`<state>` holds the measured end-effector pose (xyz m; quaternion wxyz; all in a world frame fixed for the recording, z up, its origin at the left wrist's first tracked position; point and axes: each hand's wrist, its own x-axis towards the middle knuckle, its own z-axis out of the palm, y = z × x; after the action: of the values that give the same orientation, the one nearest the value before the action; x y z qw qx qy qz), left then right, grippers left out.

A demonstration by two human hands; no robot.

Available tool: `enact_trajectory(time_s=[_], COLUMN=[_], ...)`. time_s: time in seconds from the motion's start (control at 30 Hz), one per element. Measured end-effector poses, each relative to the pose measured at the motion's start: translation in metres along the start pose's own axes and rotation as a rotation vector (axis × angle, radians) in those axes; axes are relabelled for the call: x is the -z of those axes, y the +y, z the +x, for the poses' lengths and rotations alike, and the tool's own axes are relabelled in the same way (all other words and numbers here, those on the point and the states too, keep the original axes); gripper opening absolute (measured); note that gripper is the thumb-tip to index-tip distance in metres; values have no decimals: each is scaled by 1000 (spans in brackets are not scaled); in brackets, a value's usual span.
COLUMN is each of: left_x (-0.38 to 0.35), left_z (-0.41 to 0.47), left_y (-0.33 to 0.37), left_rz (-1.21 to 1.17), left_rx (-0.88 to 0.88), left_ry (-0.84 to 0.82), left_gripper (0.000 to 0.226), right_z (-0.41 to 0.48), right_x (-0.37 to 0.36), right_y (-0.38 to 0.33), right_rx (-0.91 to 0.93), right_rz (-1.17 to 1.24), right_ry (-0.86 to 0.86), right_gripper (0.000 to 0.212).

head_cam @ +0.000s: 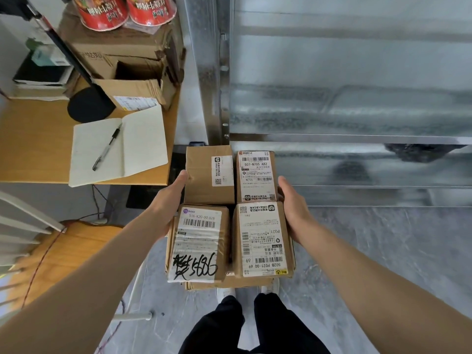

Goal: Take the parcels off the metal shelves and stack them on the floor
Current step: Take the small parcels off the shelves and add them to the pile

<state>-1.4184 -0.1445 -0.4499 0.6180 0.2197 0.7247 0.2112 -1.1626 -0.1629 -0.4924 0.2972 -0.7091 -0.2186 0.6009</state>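
Several small brown cardboard parcels with white shipping labels sit packed together in front of me above the floor, on top of a wider flat box. The near-left parcel has black handwriting on its label, and the near-right parcel has a long label. Behind them are the far-left parcel and the far-right parcel. My left hand grips the stack's left side with the thumb on top. My right hand grips the right side. The fingers of both hands are hidden behind or under the boxes.
The metal shelves fill the right and back, with a steel upright at their left corner. A wooden desk on the left carries an open notebook, a pen, cardboard boxes and two red cups. A chair stands at lower left. The floor is grey.
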Motion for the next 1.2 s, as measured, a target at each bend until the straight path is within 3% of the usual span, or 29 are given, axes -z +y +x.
enact_trajectory(time_s=[0.33, 0.5, 0.57, 0.6, 0.67, 0.7, 0.87, 1.2], left_x=[7, 7, 10, 12, 14, 13, 10, 11], left_z=[1, -5, -8, -10, -14, -17, -21, -24], left_y=[-7, -18, -28, -34, -46, -51, -60, -59], left_rz=[-53, -74, -83, -87, -110, -95, -104, -81], left_rx=[-13, -71, -70, -53, -51, -33, -43, -26], left_ry=[-31, 3, 41, 51, 59, 55, -1, -9], left_gripper=[66, 48, 58, 64, 63, 62, 57, 64], right_z=[-6, -13, -16, -16, -13, -10, -8, -9], right_x=[-4, 0, 0, 0, 0, 0, -3, -1], right_y=[8, 9, 13, 16, 25, 30, 31, 27], right_rx=[12, 14, -5, -17, -47, -64, -85, -87], right_rz=[7, 22, 41, 45, 69, 70, 25, -9], right_ry=[-3, 42, 78, 100, 139, 137, 131, 81], right_gripper=[62, 50, 45, 48, 82, 90, 71, 63])
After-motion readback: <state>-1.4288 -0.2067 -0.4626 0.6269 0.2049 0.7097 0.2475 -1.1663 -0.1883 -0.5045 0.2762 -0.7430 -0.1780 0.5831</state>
